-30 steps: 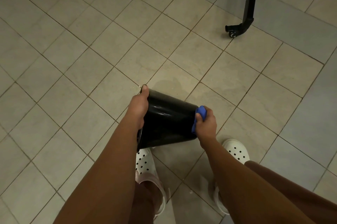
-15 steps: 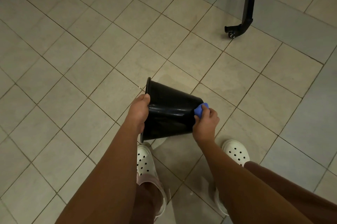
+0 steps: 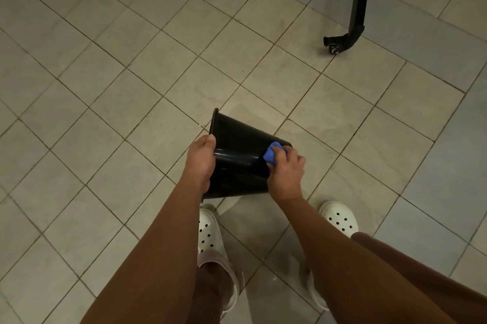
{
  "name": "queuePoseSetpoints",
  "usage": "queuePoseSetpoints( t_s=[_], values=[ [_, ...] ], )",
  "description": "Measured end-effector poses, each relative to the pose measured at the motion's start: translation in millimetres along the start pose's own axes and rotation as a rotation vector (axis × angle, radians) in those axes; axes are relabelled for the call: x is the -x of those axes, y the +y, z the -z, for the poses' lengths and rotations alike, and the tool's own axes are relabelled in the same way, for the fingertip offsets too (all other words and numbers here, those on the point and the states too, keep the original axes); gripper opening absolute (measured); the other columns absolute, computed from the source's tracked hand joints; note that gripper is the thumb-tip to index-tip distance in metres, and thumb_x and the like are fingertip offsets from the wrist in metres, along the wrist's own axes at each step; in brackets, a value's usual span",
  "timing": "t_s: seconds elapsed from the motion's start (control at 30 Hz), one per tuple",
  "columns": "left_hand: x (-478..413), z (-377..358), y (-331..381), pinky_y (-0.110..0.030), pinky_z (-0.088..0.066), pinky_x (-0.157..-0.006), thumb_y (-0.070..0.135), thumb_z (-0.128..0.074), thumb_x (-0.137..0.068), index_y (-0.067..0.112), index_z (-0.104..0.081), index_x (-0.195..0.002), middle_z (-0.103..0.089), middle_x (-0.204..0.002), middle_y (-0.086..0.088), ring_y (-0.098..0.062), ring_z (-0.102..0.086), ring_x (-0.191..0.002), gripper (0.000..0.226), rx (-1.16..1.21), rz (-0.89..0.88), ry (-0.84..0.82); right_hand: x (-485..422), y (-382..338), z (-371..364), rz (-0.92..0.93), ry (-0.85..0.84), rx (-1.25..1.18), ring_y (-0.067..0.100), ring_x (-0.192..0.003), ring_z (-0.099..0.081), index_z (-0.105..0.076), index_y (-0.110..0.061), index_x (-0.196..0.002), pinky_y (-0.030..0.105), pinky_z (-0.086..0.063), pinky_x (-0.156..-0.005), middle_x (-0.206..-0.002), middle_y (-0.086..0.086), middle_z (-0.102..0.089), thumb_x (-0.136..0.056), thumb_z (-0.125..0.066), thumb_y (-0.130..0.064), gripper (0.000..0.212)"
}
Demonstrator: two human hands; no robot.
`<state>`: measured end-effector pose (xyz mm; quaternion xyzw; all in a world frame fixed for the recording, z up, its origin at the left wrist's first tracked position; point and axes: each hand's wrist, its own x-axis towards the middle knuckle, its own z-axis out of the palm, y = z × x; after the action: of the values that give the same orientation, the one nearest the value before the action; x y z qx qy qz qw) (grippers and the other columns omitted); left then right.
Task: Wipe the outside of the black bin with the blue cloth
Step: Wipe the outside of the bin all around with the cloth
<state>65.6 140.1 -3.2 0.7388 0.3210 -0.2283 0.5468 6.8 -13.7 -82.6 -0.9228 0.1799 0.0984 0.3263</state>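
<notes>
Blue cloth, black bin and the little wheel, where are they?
blue cloth (image 3: 272, 156): head view, on its bunched middle.
black bin (image 3: 237, 149): head view, on its shiny side wall.
caster wheel (image 3: 334, 49): head view, on the wheel itself.

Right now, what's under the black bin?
Floor tiles show all round the bin, and a white shoe pokes out at its near edge. The patch straight beneath is covered by the bin itself.
</notes>
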Motion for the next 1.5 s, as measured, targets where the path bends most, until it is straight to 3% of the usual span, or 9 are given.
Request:
queuePoseSetpoints(
  t_s=[0.1, 0.33, 0.57, 0.7, 0.83, 0.93, 1.13, 1.3, 1.5],
  values=[
    [2.0, -2.5, 4.3, -0.032, -0.042, -0.065, 0.033, -0.039, -0.098, 0.010, -0.057, -0.107, -0.060, -0.099, -0.012, -0.026, -0.058, -0.090, 0.031, -0.007, -0.004, -0.010, 14.6, -2.7, -0.5, -0.080, 0.027, -0.007, 0.027, -0.124, -0.029, -0.036, -0.019, -0.137, 0.039, -0.032, -0.105, -0.143, 0.009, -0.031, -0.090, -0.051, -0.016, 0.050],
    [3.0, 0.9, 3.7, -0.039, -0.051, -0.073, 0.033, -0.039, -0.098, 0.012, -0.060, -0.099, -0.064, -0.099, -0.017, -0.033, -0.062, -0.091, 0.030, -0.010, -0.018, -0.034, 16.2, -42.3, -5.2, 0.215, -0.059, 0.029, 0.024, -0.133, -0.023, -0.032, -0.024, -0.141, 0.045, -0.025, -0.112, -0.145, 0.003, -0.029, -0.090, -0.053, -0.024, 0.055],
    [1.8, 2.6, -1.0, -0.033, -0.045, -0.069, 0.033, -0.040, -0.098, 0.008, -0.059, -0.108, -0.062, -0.101, -0.013, -0.028, -0.059, -0.093, 0.033, 0.018, -0.018, -0.010, 12.1, -4.8, 3.2, -0.057, -0.065, -0.009, 0.024, -0.137, -0.019, -0.029, -0.022, -0.142, 0.044, -0.018, -0.116, -0.149, 0.005, -0.025, -0.092, -0.050, -0.022, 0.053],
    [2.3, 2.8, 2.1, -0.039, -0.050, -0.071, 0.035, -0.042, -0.096, 0.010, -0.061, -0.106, -0.066, -0.099, -0.015, -0.031, -0.063, -0.090, 0.033, 0.075, 0.060, -0.032, 35.0, -27.8, -11.8, 0.201, -0.085, 0.006, 0.027, -0.140, -0.014, -0.027, -0.026, -0.143, 0.047, -0.018, -0.116, -0.152, 0.004, -0.021, -0.089, -0.056, -0.016, 0.062],
    [4.0, -2.3, 2.0, -0.039, -0.053, -0.077, 0.028, -0.040, -0.099, 0.008, -0.066, -0.099, -0.070, -0.096, -0.016, -0.029, -0.066, -0.089, 0.033, 0.123, 0.037, -0.056, 24.2, -60.5, -18.6, 0.450, -0.040, -0.005, 0.028, -0.133, -0.027, -0.033, -0.021, -0.139, 0.049, -0.026, -0.110, -0.145, 0.007, -0.034, -0.079, -0.066, -0.010, 0.069],
    [4.2, -3.6, 0.2, -0.044, -0.051, -0.081, 0.025, -0.040, -0.098, 0.003, -0.064, -0.102, -0.068, -0.094, -0.016, -0.030, -0.064, -0.086, 0.033, 0.099, 0.021, -0.050, 7.8, -57.3, -6.9, 0.420, -0.070, -0.018, 0.024, -0.133, -0.028, -0.034, -0.024, -0.140, 0.048, -0.025, -0.111, -0.144, 0.003, -0.035, -0.086, -0.059, -0.018, 0.060],
    [5.9, -4.3, -0.8, -0.041, -0.053, -0.072, 0.029, -0.041, -0.097, 0.011, -0.063, -0.094, -0.066, -0.090, -0.016, -0.032, -0.063, -0.082, 0.028, 0.066, 0.001, -0.029, 14.2, -37.1, -2.5, 0.095, -0.058, 0.001, 0.025, -0.138, -0.023, -0.033, -0.021, -0.141, 0.047, -0.021, -0.115, -0.147, 0.005, -0.030, -0.092, -0.052, -0.023, 0.052],
    [4.7, -2.1, 2.4, -0.048, -0.052, -0.083, 0.027, -0.041, -0.097, 0.009, -0.063, -0.091, -0.066, -0.088, -0.018, -0.030, -0.062, -0.081, 0.029, 0.009, -0.022, -0.062, 22.9, -56.7, -8.2, 0.262, -0.084, -0.005, 0.024, -0.142, -0.014, -0.029, -0.021, -0.143, 0.047, -0.014, -0.117, -0.152, 0.003, -0.023, -0.090, -0.054, -0.017, 0.059],
    [2.6, -1.6, 2.1, -0.040, -0.051, -0.074, 0.025, -0.040, -0.099, 0.006, -0.063, -0.094, -0.065, -0.086, -0.015, -0.027, -0.061, -0.078, 0.031, 0.006, -0.067, -0.008, -11.0, -55.0, 5.4, 0.274, -0.211, 0.046, 0.023, -0.143, -0.010, -0.025, -0.027, -0.144, 0.051, -0.006, -0.117, -0.153, 0.000, -0.019, -0.096, -0.042, -0.031, 0.051]
  ],
)
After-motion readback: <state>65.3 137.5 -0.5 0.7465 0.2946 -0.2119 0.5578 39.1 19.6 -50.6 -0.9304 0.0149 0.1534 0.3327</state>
